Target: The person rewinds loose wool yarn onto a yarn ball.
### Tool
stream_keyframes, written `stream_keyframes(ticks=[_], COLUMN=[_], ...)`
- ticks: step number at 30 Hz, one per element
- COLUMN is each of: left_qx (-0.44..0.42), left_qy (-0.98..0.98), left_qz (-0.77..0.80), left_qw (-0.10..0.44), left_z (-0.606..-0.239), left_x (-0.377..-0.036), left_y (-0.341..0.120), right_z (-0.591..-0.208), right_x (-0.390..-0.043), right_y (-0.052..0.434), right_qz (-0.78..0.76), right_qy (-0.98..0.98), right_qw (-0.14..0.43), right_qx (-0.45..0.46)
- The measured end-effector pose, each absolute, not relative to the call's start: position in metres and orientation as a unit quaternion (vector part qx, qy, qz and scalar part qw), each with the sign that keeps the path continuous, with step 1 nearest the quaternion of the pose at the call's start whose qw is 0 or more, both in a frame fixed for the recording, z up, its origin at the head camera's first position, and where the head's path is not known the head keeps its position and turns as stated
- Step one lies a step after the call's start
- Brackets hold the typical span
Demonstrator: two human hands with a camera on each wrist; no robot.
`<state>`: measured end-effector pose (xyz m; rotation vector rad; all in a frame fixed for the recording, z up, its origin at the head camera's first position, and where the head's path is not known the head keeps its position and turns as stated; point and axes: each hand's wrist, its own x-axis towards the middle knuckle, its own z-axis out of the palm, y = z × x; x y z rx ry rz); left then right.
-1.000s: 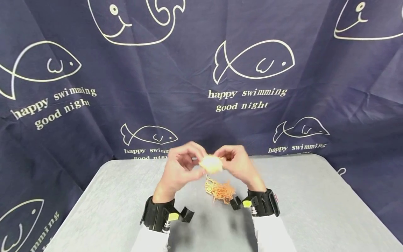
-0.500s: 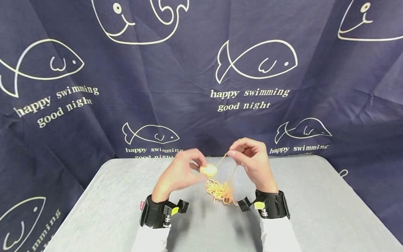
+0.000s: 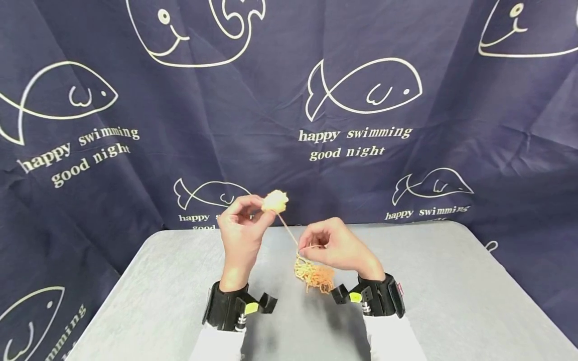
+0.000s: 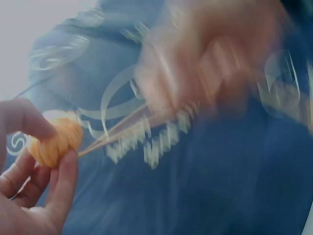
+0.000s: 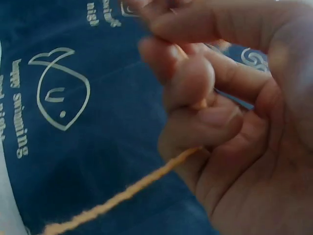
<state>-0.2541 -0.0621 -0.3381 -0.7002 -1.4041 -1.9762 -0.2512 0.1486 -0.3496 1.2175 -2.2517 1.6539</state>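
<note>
A small ball of pale orange yarn is pinched between the thumb and fingers of my left hand, raised above the table's far edge. In the left wrist view the wound strands of the ball show clearly. One strand runs taut from the ball down to my right hand, whose curled fingers grip it. The right wrist view shows the yarn strand passing through those fingers and trailing away. Beneath the right hand, a loose tangled heap of yellow and orange yarn lies on the table.
The grey table has rounded far corners. Behind it hangs a dark blue curtain printed with white fish and words. Each wrist wears a black strap with a small camera mount.
My left hand dipped, then rose up and left with the ball. My right hand swung out right with the strand, then came back left and down over the heap.
</note>
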Motion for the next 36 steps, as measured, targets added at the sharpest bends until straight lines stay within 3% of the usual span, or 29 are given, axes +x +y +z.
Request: stream_keyframes(ticks=[3,5,9,13,15,17,19,22,27,32,36], left_qx=[-0.234,-0.251,-0.332,-0.411,-0.449,-0.484,-0.511,-0.508,-0.359,-0.215,-0.210], left_qy=[-0.656,-0.727,-0.813,-0.799,-0.752,-0.686,-0.609,-0.513,-0.491,-0.674,-0.799], left_qz=[-0.628,-0.549,-0.447,-0.439,-0.480,-0.538,-0.603,-0.692,-0.773,-0.636,-0.473], left_qw=[0.347,0.327,0.170,-0.003,-0.057,-0.077,-0.062,0.012,0.181,0.307,0.307], left_z=[-0.344,-0.347,-0.347,-0.344,-0.343,-0.342,-0.342,-0.341,-0.341,-0.348,-0.352], left_x=[-0.261,-0.263,-0.260,-0.254,-0.252,-0.251,-0.250,-0.251,-0.254,-0.258,-0.259], left_y=[-0.067,-0.070,-0.073,-0.075,-0.076,-0.077,-0.077,-0.077,-0.072,-0.068,-0.068], right_z=[-0.344,-0.342,-0.340,-0.344,-0.349,-0.354,-0.358,-0.362,-0.358,-0.350,-0.344], right_x=[-0.246,-0.245,-0.248,-0.257,-0.262,-0.267,-0.270,-0.270,-0.259,-0.247,-0.245], right_y=[0.150,0.152,0.156,0.158,0.158,0.157,0.156,0.153,0.149,0.146,0.151], right_qz=[0.545,0.577,0.690,0.795,0.819,0.816,0.784,0.690,0.524,0.497,0.545], right_qy=[-0.725,-0.699,-0.607,-0.514,-0.500,-0.523,-0.581,-0.688,-0.787,-0.779,-0.743], right_qw=[0.065,0.102,0.163,0.182,0.180,0.172,0.157,0.125,0.063,0.050,0.106], right_qx=[0.416,0.411,0.359,0.267,0.216,0.174,0.152,0.185,0.319,0.380,0.374])
